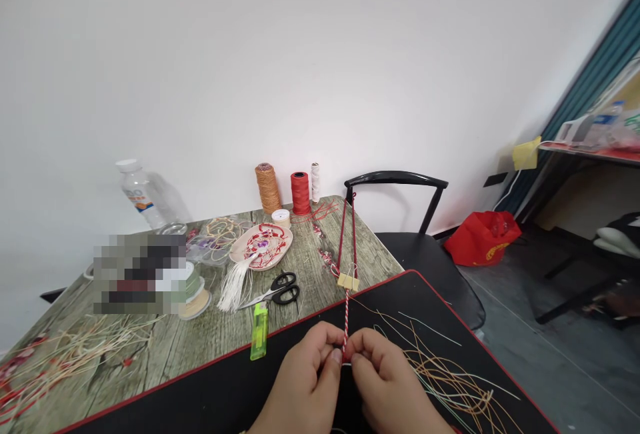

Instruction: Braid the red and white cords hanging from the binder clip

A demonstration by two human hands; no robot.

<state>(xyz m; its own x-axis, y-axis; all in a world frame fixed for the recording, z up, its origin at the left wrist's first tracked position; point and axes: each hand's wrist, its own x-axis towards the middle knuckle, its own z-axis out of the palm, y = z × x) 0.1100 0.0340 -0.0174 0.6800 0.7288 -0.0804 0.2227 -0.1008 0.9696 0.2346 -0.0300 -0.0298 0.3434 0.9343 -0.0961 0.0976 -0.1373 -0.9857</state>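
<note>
On the far left, the wood-grain counter (200, 344) carries scissors (284, 289) and a green lighter (259, 331) close to the edge of the red-rimmed black desk mat (235, 407), where a careless sweep of the left forearm could knock them; the left hand (300, 381) is closed, its thumb and forefinger pinching the lower end of the red-and-white twisted cord (345, 327), and any slackening there could let the twist spring open; the cord rises from the fingertips to a small gold binder clip (348, 281), and above it two dark red cords (347, 234) run up to the black chair's back rail (395, 179), so a hard pull could make the clip slip or drag the chair; the right hand (383, 381) is closed too, pressed against the left at the cord's end, its thumb and fingers curled inward, and both wrists angle in from the bottom of the view; loose tan and green strands (440, 374) lie on the mat beside the right hand, where they could snag on its fingers or tangle with the twisted cord if that hand swings outward.
</note>
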